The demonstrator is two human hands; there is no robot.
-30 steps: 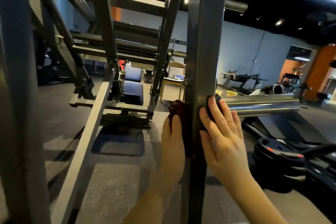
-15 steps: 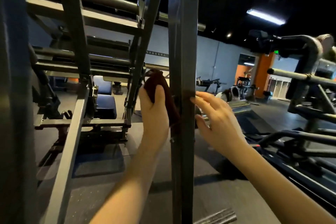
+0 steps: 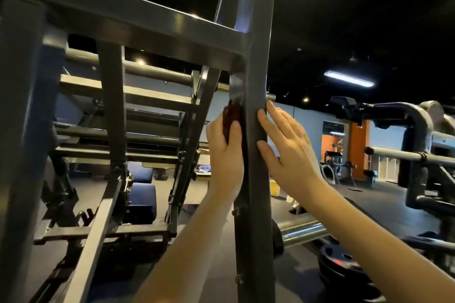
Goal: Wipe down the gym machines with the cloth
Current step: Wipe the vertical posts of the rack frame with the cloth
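Note:
A grey steel upright (image 3: 257, 61) of a gym machine rises through the middle of the view. My left hand (image 3: 225, 157) holds a dark red cloth (image 3: 232, 114) against the upright's left face, with the thumb over the cloth. Most of the cloth is hidden behind the hand and the post. My right hand (image 3: 286, 147) rests on the upright's right edge with its fingers straight and spread, holding nothing.
A grey crossbeam (image 3: 138, 22) joins the upright just above my hands. Slanted frame bars (image 3: 112, 110) and blue pads (image 3: 142, 202) stand to the left. A chrome sleeve (image 3: 302, 231) and black weight plates (image 3: 342, 265) lie low right. Another machine (image 3: 416, 130) stands at far right.
Both hands have slid up the upright with the cloth, from beside the chrome sleeve to just under the crossbeam. The camera has tilted upward with them.

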